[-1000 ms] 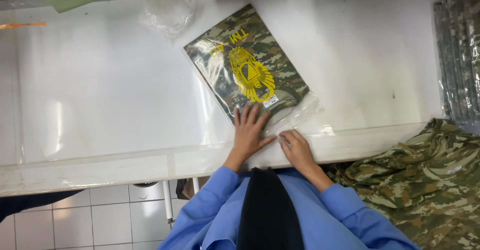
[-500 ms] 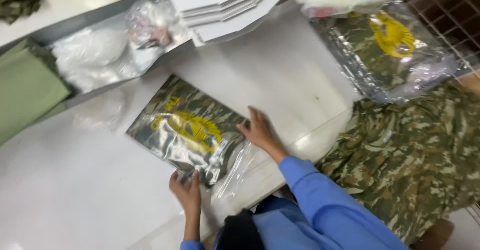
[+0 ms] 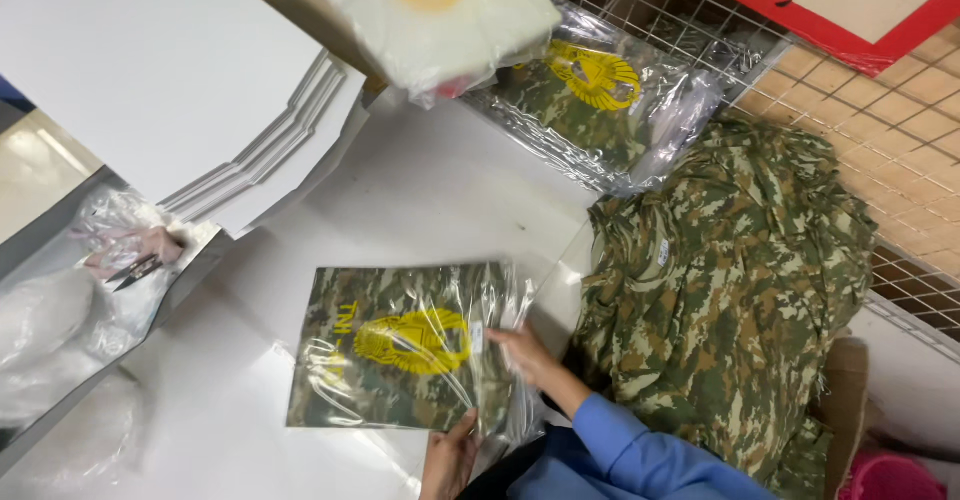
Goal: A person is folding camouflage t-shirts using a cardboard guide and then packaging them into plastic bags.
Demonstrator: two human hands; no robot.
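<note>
A camouflage garment sealed in a clear plastic bag, with a yellow emblem on its front, lies flat on the white table. My left hand grips the bag's near edge at the bottom of the view. On the bag's right side, where the loose plastic flap sticks out, my right hand holds the bag; a blue sleeve runs back from it. Its fingers are slightly blurred.
A heap of loose camouflage garments lies right of the bag. More bagged garments sit at the back by a wire mesh. White card sheets are stacked at the back left. A tray of plastic bags with small snips stands left.
The bag has turned and now lies squarer in front of me. My right hand has moved onto its right edge; my left hand stays at the near edge. The view has swung right.
</note>
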